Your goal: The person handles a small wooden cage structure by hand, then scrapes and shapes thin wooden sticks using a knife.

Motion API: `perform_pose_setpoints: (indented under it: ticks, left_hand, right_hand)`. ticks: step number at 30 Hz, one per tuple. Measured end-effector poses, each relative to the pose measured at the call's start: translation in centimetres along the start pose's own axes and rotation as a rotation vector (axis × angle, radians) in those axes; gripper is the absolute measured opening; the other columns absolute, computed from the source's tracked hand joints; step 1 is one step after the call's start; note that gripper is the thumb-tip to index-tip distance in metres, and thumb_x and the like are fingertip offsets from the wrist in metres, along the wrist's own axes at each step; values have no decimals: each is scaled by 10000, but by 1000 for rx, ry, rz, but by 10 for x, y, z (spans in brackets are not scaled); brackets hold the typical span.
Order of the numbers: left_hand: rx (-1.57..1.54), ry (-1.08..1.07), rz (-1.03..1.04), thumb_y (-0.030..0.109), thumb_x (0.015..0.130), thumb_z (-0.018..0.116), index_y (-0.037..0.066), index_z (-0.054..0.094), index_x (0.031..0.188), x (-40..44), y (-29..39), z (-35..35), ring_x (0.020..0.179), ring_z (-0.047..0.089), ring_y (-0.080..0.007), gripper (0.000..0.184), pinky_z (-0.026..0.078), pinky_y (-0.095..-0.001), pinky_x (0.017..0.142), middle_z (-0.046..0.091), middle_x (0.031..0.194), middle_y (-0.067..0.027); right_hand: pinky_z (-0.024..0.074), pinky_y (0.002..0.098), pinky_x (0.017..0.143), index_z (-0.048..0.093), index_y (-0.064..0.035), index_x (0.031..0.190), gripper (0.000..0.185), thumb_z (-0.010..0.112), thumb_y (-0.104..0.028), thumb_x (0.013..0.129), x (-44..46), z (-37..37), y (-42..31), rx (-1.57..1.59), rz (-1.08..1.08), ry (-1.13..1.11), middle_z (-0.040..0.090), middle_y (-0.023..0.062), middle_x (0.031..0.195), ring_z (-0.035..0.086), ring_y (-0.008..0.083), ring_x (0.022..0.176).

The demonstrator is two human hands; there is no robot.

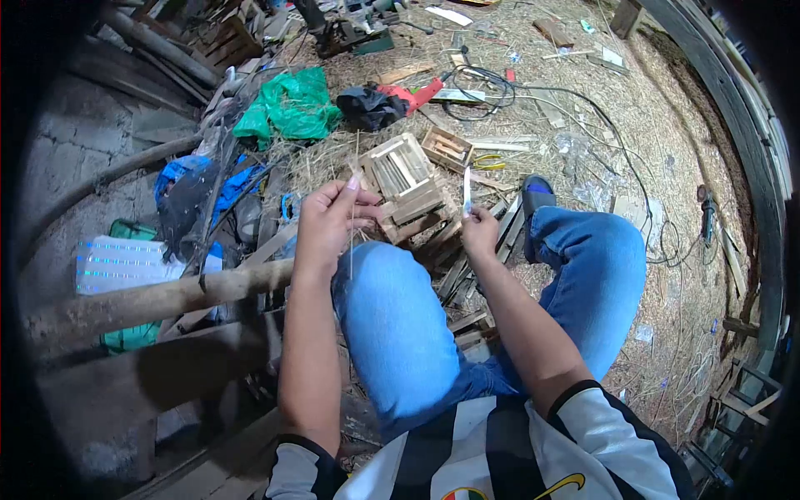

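Fingers [364, 212] of the left hand [323, 220] are pinched w/ the thumb on a thin strip [351, 260], prob. wood or cane, held roughly upright, its lower end over the left knee [382, 279]. Being so slim, it could be snapped if bent or pressed too hard. Just right, a slatted wooden frame [427, 200] is seen; whether it's touched by the lower fingers can't be told. It could be tipped if bumped, b/c uneven scrap seems to be underneath. Farther right & far, a small wooden box [447, 143] could be nudged too. Next, a knife [467, 190] is gripped in the right hand [480, 235], fingers clamped at its near end, blade pointed far. W/ the left hand & knees close, a nick could be caused by a slip. If dropped, the sandalled foot [538, 188] at right could be hit.
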State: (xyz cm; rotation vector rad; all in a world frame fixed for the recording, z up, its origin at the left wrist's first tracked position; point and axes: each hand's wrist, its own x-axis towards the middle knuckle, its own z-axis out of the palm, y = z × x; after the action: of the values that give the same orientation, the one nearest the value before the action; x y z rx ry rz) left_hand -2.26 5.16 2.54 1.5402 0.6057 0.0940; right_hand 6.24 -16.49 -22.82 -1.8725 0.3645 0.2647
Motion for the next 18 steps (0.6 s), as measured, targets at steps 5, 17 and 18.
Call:
perform_pose_setpoints:
  ticks: [5,17,18]
  left_hand:
    - [27,31,-56,313,1041,599,68,652,908,56,-22,-10,671,693,-131,283,545,-255,602,688,812,-36]
    - [212,88,-111,265,990,686,32,690,868,111,-90,-15,531,486,-44,262,379,-226,486,579,675,24]
    - [212,93,-113,258,984,696,34,697,881,111,-93,-14,533,489,-44,247,381,-225,487,581,673,26]
  right_hand:
    - [549,415,841,751,-74,1100,280,763,-177,841,24,6,-12,-213,-10,-44,761,150,974,730,315,894]
    - [556,430,847,761,-149,1098,252,725,-234,863,91,45,-1,-370,-155,-235,763,129,971,731,316,935]
    - [556,430,847,761,-149,1098,252,725,-234,863,91,48,-1,-368,-150,-241,763,129,971,731,316,935]
